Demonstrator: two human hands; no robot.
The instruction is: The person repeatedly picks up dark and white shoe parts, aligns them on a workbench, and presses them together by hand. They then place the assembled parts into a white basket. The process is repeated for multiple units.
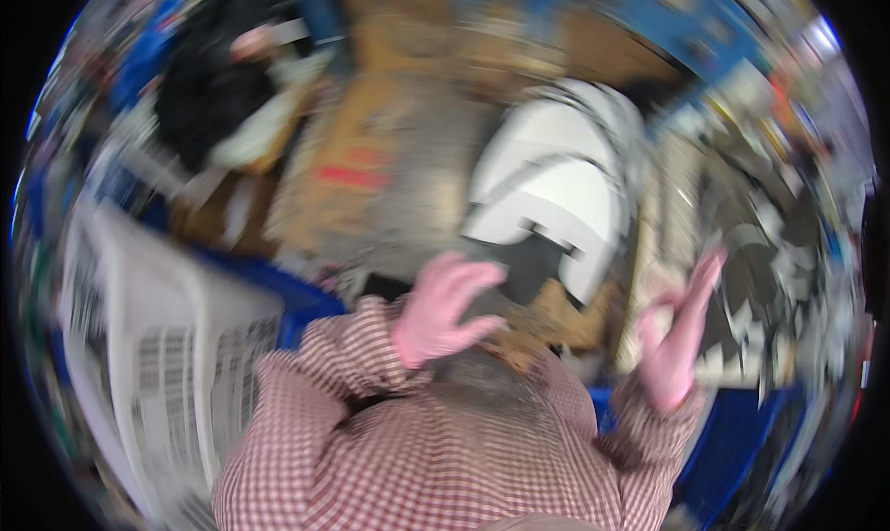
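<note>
Both hands hang empty with fingers spread wide: the left hand [443,310] just below the white moulded shell [556,183], the right hand [675,338] beside its right edge. Blurred white basket [158,346] crowds the left.

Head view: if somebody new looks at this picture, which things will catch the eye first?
First come the two pink-gloved hands, raised with fingers spread and holding nothing: the left hand near the middle and the right hand further right, both on checked sleeves. Above and between them lies a large white curved piece on the brownish floor. At the left stands a white slotted basket; the whole picture is blurred.
</note>
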